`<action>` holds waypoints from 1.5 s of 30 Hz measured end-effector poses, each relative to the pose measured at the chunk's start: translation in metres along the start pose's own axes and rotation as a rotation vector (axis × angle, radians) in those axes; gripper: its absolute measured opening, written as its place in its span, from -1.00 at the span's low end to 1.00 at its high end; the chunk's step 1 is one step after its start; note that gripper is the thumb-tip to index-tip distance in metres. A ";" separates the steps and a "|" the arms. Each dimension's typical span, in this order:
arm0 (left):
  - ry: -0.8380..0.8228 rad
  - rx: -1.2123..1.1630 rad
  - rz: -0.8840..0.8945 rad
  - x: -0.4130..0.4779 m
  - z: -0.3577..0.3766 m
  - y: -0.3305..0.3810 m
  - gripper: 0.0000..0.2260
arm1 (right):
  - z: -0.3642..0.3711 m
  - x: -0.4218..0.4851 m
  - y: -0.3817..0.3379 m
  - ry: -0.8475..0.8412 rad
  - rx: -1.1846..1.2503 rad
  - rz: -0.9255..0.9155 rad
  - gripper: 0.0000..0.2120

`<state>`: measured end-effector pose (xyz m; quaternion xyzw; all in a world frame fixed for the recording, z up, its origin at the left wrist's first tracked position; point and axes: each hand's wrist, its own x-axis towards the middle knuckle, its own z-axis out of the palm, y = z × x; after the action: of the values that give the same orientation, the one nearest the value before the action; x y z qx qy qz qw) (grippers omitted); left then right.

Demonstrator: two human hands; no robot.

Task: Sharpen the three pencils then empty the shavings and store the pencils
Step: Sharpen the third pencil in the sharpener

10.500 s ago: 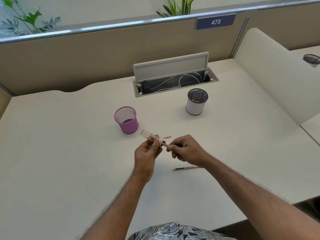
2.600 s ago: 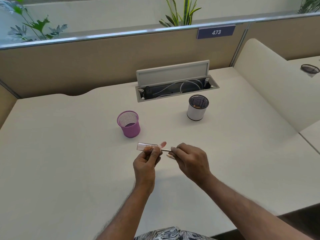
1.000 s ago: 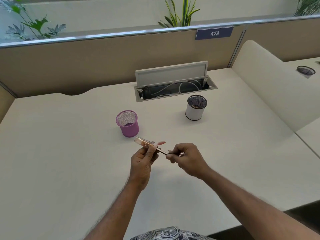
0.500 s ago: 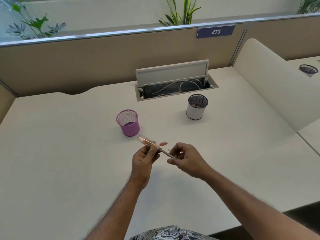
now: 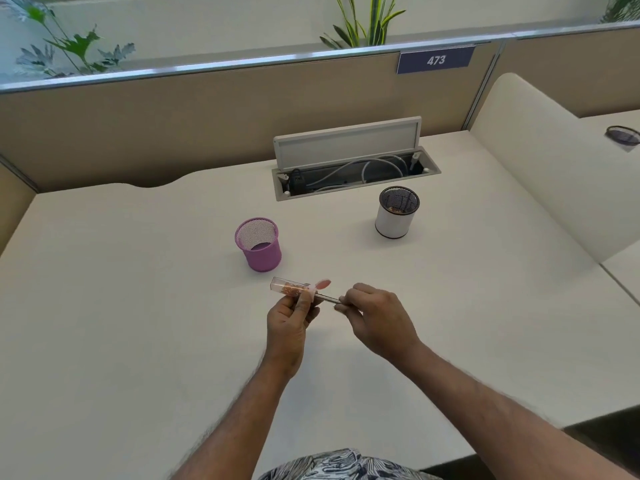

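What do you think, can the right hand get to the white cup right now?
Probably yes. Nothing stands on the desk between the right hand and the white cup, which is ahead on that side. The hand pinches the pencil, so it needs freeing first.

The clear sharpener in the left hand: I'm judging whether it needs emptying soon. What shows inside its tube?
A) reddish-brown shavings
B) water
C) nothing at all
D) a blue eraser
A: reddish-brown shavings lie inside the clear sharpener, which the left hand grips while the right hand holds the pencil.
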<state>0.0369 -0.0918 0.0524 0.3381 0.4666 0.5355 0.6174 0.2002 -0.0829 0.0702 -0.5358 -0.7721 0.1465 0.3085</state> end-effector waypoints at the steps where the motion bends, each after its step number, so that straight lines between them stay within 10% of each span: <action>1: -0.005 0.010 0.002 0.000 -0.001 0.000 -0.76 | 0.000 0.001 0.000 -0.022 0.063 0.049 -0.82; 15: -0.141 0.094 0.011 -0.001 -0.008 0.005 -0.80 | -0.028 0.018 0.012 -0.729 0.914 0.808 -0.82; 21: -0.073 0.065 0.027 0.000 -0.007 0.002 -0.76 | -0.018 0.011 0.008 -0.484 0.782 0.613 -0.83; 30: 0.075 -0.005 0.060 -0.002 0.003 -0.002 -0.80 | 0.000 -0.007 0.005 0.158 -0.208 -0.227 -0.91; 37: 0.072 -0.038 0.043 -0.003 0.005 -0.004 -0.77 | 0.001 -0.008 0.009 0.105 -0.052 -0.163 -0.85; 45: 0.026 -0.030 0.027 -0.001 0.002 0.001 -0.72 | -0.010 0.006 0.005 -0.158 0.500 0.356 -0.80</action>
<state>0.0383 -0.0923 0.0536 0.3280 0.4620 0.5551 0.6089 0.2087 -0.0763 0.0775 -0.5571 -0.6280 0.4245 0.3393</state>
